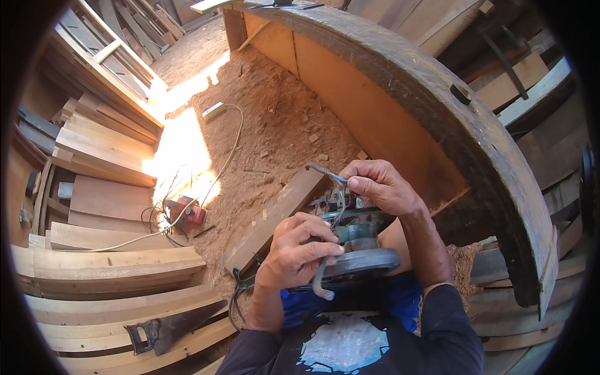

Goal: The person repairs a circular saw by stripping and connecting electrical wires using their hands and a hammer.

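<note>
Right now we hold a grey-green, round-based electric power tool in our lap, near the bottom middle of the view, above the blue cloth over our legs. Our left hand has its fingers curled shut around the tool's body and its grey curved handle. Our right hand pinches a thin blue-and-grey wire between thumb and forefinger, the other fingers folded in, just above the tool's open top, where small metal parts show.

To do this well, we judge, the left hand should keep the tool from rocking, and the right should guide the wire with small moves and no hard pull, since the strand looks slight. Whether its far end is fixed inside, we cannot tell.

Under us lies an earth floor thick with reddish sawdust. A short wooden plank lies just left of the tool. A large curved dark timber wall arcs along the right. Pale stacked boards fill the left, a handsaw resting on the near ones. Farther left sit a red device amid tangled wires and a white cable, in a patch of bright sunlight.
</note>
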Demonstrator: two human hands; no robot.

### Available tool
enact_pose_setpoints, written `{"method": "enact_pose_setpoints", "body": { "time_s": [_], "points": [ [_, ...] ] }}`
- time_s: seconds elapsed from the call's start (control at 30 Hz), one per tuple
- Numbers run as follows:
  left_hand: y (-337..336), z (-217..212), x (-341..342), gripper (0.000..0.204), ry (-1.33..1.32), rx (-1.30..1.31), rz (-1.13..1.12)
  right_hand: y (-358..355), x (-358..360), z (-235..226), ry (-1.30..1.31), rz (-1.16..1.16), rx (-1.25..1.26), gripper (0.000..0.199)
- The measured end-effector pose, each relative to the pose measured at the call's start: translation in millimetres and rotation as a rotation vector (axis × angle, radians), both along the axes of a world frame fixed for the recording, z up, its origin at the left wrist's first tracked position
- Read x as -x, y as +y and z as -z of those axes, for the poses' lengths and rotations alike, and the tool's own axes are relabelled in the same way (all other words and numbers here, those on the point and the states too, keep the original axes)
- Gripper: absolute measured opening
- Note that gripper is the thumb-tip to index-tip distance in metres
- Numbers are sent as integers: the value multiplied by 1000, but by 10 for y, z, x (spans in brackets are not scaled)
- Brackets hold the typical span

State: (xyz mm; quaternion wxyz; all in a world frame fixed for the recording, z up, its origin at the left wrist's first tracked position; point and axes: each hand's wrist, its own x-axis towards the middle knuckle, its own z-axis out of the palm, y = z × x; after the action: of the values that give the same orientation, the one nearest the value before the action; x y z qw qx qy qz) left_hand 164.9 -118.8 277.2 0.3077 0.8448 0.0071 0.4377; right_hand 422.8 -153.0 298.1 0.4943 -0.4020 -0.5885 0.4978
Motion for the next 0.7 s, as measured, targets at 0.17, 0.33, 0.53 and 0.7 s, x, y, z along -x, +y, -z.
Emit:
{"method": "enact_pose_setpoints", "body": {
  "time_s": [0.17,0.33,0.53,0.7],
  "points": [
    [125,67,8,25,-45,59,8,-4,67,-43,89,57,-78,27],
    [175,181,-94,24,29,230,140,-11,-8,-11,204,-51,-31,30],
    [196,270,-230,31,-42,379,62,-29,-97,34,148,-47,-129,24],
    [248,319,-303,33,-62,251,6,-100,-117,-76,184,-31,-89,23]
  ]
}}
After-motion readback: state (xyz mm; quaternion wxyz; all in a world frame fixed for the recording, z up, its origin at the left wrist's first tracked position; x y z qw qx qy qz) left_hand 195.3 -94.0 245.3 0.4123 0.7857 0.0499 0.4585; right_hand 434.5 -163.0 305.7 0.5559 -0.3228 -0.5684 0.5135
